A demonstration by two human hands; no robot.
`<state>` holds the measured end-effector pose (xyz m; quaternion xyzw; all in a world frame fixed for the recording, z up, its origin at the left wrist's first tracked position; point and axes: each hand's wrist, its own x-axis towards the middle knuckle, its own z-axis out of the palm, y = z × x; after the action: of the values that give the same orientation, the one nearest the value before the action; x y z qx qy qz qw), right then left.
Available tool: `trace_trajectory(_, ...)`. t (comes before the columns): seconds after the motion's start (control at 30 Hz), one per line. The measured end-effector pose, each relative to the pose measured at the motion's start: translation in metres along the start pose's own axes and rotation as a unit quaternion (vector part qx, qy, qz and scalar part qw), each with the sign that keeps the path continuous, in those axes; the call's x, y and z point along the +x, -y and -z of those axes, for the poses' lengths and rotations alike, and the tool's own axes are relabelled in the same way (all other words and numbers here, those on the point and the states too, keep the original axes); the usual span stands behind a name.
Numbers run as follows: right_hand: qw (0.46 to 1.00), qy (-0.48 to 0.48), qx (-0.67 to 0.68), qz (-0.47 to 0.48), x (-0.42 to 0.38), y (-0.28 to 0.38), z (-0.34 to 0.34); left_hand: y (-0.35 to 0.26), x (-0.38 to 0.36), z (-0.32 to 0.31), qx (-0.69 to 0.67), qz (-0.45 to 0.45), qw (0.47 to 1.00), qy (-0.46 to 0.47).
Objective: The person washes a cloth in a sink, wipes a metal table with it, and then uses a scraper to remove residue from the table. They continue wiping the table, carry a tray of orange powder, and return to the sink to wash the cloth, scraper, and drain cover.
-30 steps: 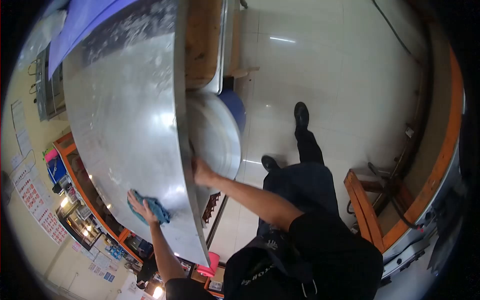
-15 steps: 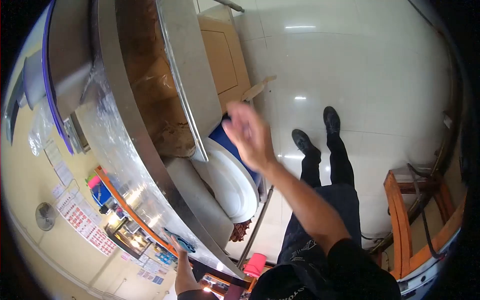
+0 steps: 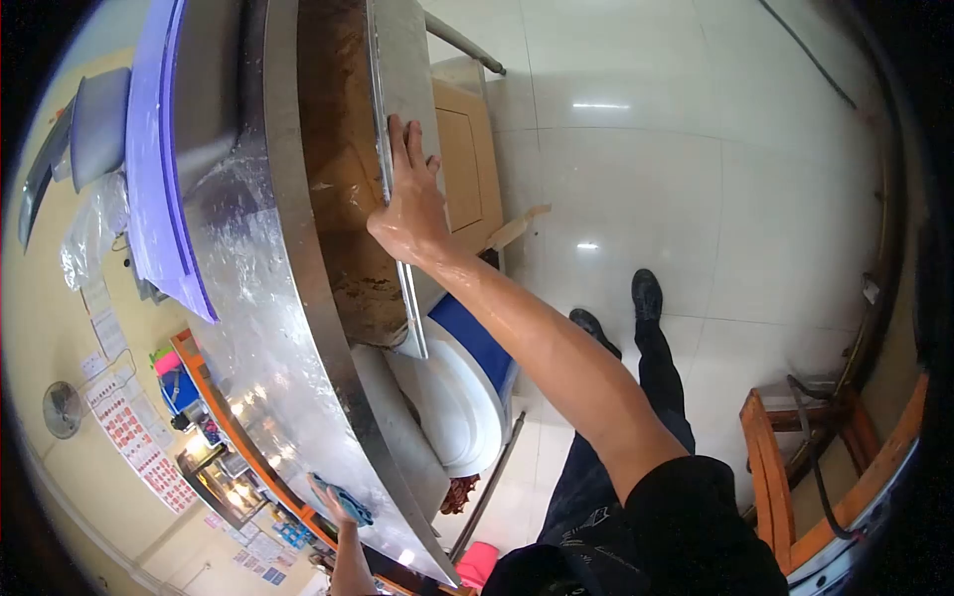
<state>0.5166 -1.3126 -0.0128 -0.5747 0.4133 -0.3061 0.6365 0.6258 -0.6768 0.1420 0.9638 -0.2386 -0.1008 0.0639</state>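
A: Where's the right hand (image 3: 412, 214)?
B: Upper centre, fingers spread flat on the steel panel (image 3: 402, 60).
A: The left hand (image 3: 333, 504)?
B: Bottom left, pressing a blue cloth (image 3: 343, 499) onto the counter (image 3: 268, 338).

1. I see red-printed sheets (image 3: 127, 429) on the yellow wall; their characters are too small to read.
2. White lettering on the person's dark shirt (image 3: 596, 517) is only partly in view, and I can't make it out.
3. Nothing else carries legible text.
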Motion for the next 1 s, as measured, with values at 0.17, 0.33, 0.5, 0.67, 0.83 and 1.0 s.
trace_trajectory(0.17, 0.998, -0.05, -0.025, 0.019, -0.002, 0.0, 0.001, -0.008, 0.001, 0.001, 0.018, 0.033, 0.999, 0.001)
trace_trajectory(0.33, 0.997, -0.021, -0.032, -0.072, -0.008, 0.022, 0.013, -0.027, 0.004, -0.001, 0.03, 0.006, 1.0, -0.004)
trace_trajectory(0.5, 0.988, -0.122, -0.087, -0.023, 0.006, -0.002, 0.017, -0.03, 0.004, -0.006, 0.072, 0.018, 0.996, -0.039)
trace_trajectory(0.67, 0.987, -0.107, 0.085, -0.082, -0.048, 0.029, 0.151, -0.026, 0.002, -0.01, 0.096, 0.037, 0.993, -0.06)
trace_trajectory(0.83, 0.981, -0.141, 0.101, -0.09, -0.122, 0.036, 0.257, -0.08, -0.006, 0.002, 0.306, 0.251, 0.918, 0.034)
trace_trajectory(1.0, 0.953, -0.244, 0.106, -0.143, -0.179, 0.037, 0.346, -0.136, 0.005, 0.017, 0.432, 0.375, 0.804, 0.165)
